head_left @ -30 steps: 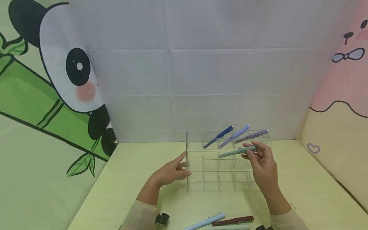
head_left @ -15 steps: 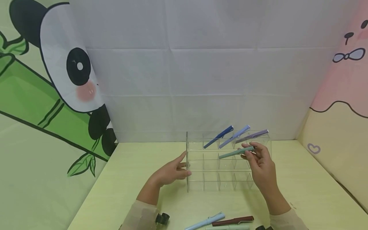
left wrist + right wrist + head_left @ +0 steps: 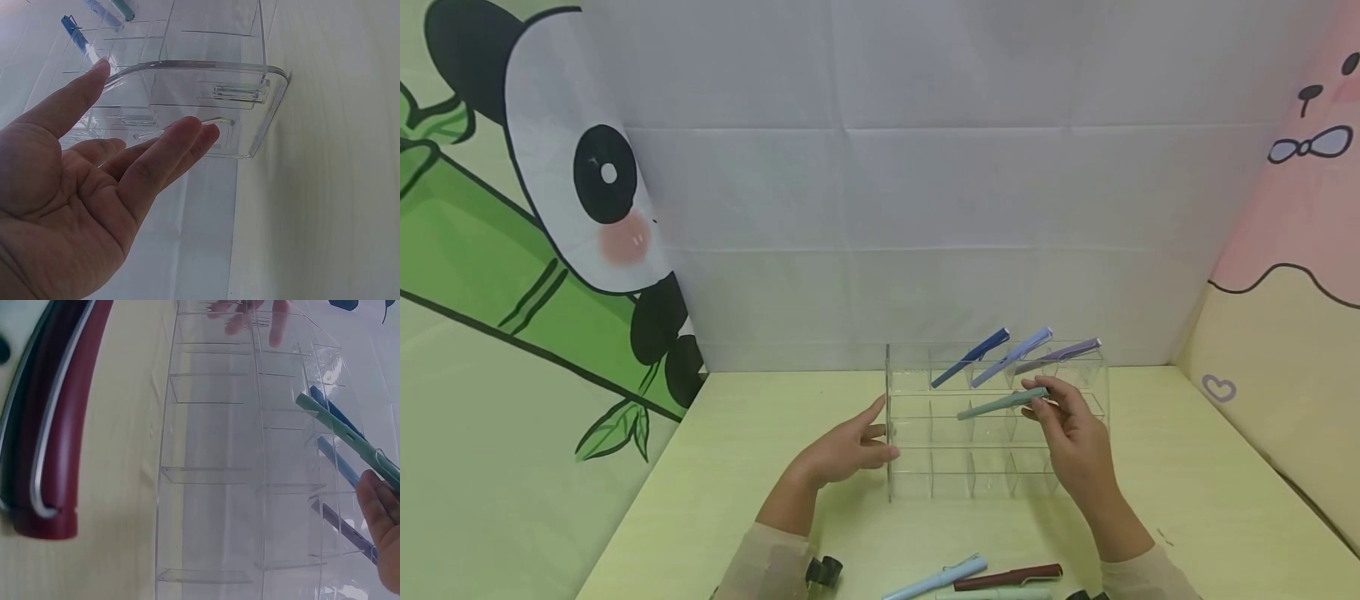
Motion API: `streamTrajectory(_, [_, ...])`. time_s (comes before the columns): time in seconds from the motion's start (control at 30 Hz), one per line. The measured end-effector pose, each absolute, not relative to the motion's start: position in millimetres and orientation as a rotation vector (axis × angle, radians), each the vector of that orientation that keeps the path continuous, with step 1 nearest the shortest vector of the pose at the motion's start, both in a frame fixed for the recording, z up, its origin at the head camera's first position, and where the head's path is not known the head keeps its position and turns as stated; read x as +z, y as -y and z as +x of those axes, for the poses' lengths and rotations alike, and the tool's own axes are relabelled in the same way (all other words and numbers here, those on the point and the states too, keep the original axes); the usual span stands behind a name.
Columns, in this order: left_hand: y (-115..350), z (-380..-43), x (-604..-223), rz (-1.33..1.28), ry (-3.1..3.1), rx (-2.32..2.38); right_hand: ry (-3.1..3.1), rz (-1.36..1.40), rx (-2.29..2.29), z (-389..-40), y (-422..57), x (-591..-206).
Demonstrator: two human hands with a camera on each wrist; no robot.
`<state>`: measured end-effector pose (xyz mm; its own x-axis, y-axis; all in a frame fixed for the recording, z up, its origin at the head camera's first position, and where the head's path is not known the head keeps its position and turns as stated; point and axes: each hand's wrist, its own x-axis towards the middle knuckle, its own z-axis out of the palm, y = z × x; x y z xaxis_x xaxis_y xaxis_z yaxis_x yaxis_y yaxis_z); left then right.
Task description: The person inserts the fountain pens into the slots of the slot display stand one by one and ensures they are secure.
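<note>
A clear acrylic pen rack (image 3: 910, 429) with rows of compartments stands on the table. My left hand (image 3: 842, 450) rests its straight fingers against the rack's left side wall, seen close in the left wrist view with its palm (image 3: 69, 206) turned up. My right hand (image 3: 1075, 433) pinches a green pen (image 3: 1000, 403) near its cap end, thumb and fingers around it, over the middle row. The pen lies tilted, its lower end pointing left. In the back row lean a dark blue pen (image 3: 970, 357), a periwinkle pen (image 3: 1011, 357) and a purple pen (image 3: 1057, 356).
On the table near the front lie a light blue pen (image 3: 934, 578), a dark red pen (image 3: 1007, 577) and a pale green pen (image 3: 996, 594). A white cloth backdrop (image 3: 865, 192) hangs behind the rack. Printed panels flank both sides.
My right hand has moved slightly left and down, carrying the green pen toward the left over the middle row. My left hand has stayed at the rack's side.
</note>
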<state>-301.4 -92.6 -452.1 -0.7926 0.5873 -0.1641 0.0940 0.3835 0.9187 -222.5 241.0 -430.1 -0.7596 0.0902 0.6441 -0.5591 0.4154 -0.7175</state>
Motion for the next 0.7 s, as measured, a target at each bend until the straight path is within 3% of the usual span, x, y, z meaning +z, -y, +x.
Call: streamTrajectory(0.7, [92.3, -302.6, -453.3, 0.584, -2.192, 1.399, 2.28, 0.211, 1.113, -226.6, -235.6, -441.1])
